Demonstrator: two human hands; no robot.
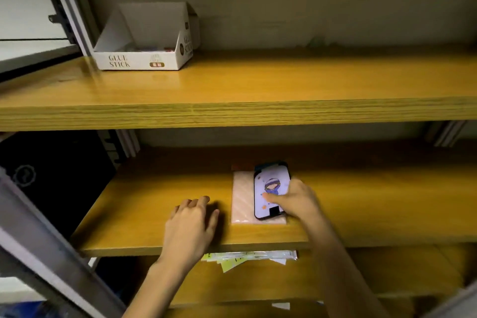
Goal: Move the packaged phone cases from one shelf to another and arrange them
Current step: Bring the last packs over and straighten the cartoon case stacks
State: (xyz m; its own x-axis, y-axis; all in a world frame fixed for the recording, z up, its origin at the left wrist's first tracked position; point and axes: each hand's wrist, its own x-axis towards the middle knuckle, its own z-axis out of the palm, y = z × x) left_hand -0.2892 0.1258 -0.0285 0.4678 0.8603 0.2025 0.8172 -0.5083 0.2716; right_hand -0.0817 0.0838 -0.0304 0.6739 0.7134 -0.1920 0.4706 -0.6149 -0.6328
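A packaged phone case (269, 188) with a pale lilac back and a cartoon figure lies tilted on top of a pink packaged case (241, 201) on the middle wooden shelf (154, 214). My right hand (296, 200) grips the lilac case at its lower right, thumb pressed on its face. My left hand (192, 224) rests flat on the shelf just left of the pink case, fingers loosely spread, holding nothing. More packaged cases (247, 257) in clear wrap with yellow-green cards lie on the shelf below, partly hidden by the middle shelf's front edge.
The top shelf (258, 85) carries a white open "GLUE STICK" display box (144, 59) at its back left. A grey metal frame post (51, 253) slants across the lower left. A dark panel (51, 175) stands left of the middle shelf.
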